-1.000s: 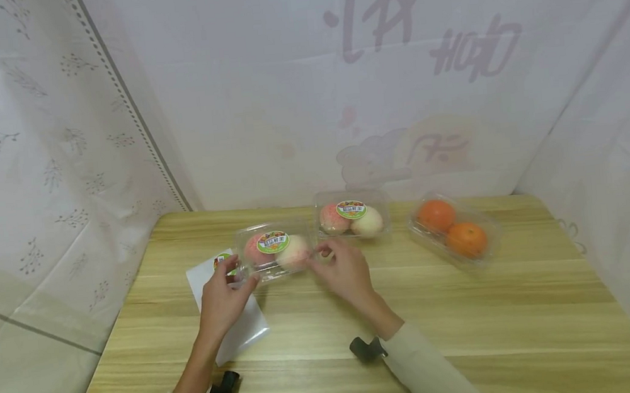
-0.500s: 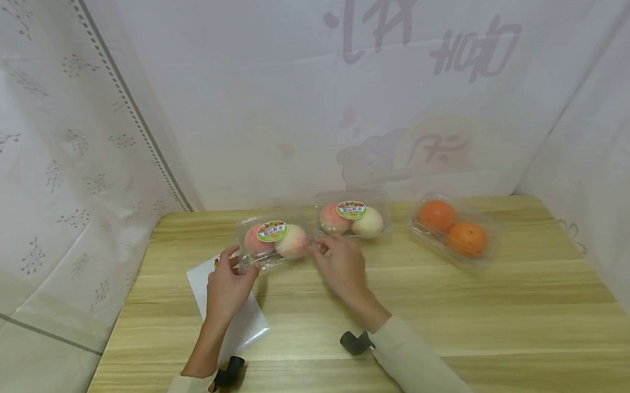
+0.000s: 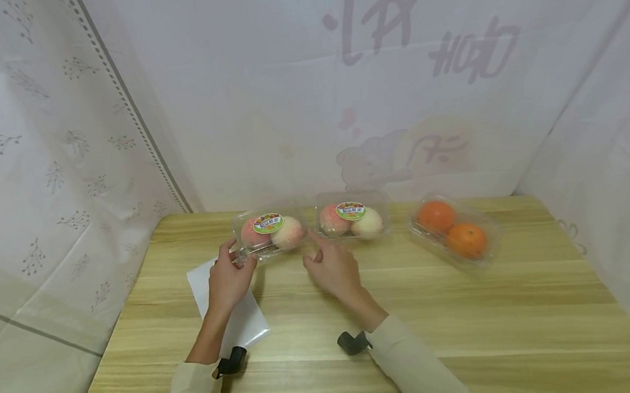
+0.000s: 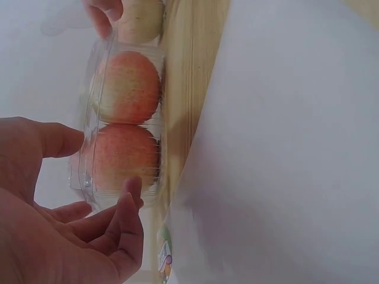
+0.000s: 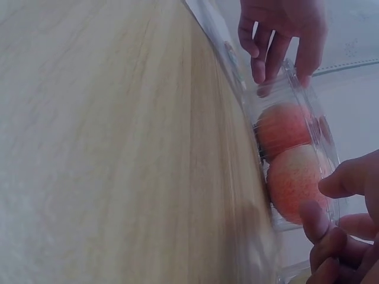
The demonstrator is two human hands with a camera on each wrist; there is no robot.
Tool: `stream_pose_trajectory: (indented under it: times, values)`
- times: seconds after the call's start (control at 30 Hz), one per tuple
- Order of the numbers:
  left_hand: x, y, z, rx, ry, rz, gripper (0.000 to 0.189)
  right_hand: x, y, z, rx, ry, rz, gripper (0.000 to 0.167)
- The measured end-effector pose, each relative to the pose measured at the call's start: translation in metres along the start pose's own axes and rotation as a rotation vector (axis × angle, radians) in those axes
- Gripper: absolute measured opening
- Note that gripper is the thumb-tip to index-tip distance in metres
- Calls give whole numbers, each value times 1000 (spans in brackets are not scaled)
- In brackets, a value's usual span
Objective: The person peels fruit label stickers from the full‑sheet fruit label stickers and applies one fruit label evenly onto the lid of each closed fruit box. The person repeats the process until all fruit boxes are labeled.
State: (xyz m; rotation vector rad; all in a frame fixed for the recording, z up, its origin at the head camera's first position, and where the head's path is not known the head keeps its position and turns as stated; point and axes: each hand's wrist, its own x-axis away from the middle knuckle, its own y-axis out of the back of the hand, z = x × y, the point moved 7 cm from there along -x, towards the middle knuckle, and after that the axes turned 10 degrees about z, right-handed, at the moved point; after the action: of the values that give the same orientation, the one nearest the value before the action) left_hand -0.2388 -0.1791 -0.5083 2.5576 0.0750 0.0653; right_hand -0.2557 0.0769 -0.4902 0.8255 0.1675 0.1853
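A clear plastic clamshell box (image 3: pixel 263 253) with two peaches (image 3: pixel 287 232) and an oval fruit label (image 3: pixel 268 223) stands near the table's back edge. My left hand (image 3: pixel 231 280) grips its left end, thumb in front and fingers at the side. At the right end, my right hand (image 3: pixel 335 270) touches the corner with a straight index finger; its thumb stands off in front and the other fingers are bent. The left wrist view shows peaches (image 4: pixel 127 157) behind the clear wall. Under my left hand lies a white sheet (image 3: pixel 244 320), with a sticker (image 4: pixel 164 254) at its edge.
Just right of the held box stands a second labelled peach box (image 3: pixel 385 231). Farther right, an unlabelled clear box (image 3: pixel 483 260) holds two oranges (image 3: pixel 467 240). The wooden table (image 3: pixel 449 348) meets a hanging cloth (image 3: pixel 249 101) at the back.
The peach box has moved back toward the table's far edge, coming level with the second peach box. Both hands went with it; my right thumb and index finger have spread apart.
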Motion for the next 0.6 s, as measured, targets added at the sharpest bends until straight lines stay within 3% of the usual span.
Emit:
stream_pose_trajectory:
  times: [0.13,0.23,0.47,0.6]
  values:
    - [10,3,-16,-13,44,21,74,-1,-2,-2,-23,-10,37,62]
    - [12,3,-17,-21,56,16,76,0,-2,-4,-74,6,55,63]
    - [20,5,-23,-23,42,19,83,12,9,-10,-125,58,32,56]
    - [27,10,-32,-25,19,-33,78,24,23,-12,-137,61,21,46]
